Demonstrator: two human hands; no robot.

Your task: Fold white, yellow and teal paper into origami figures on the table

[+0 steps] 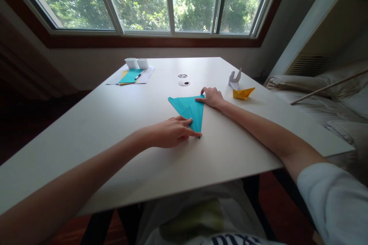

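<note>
Teal paper [189, 110] pinned under both hands' fingers [193, 133].

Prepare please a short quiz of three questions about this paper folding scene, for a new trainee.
1. True or false: both hands touch the teal paper.
2. Which hand presses the near tip of the paper: A) left hand B) right hand?
3. What colour is the folded figure beyond the right hand?

Key: 1 true. 2 A. 3 yellow; it lies on the white table beside a white folded figure.
</note>
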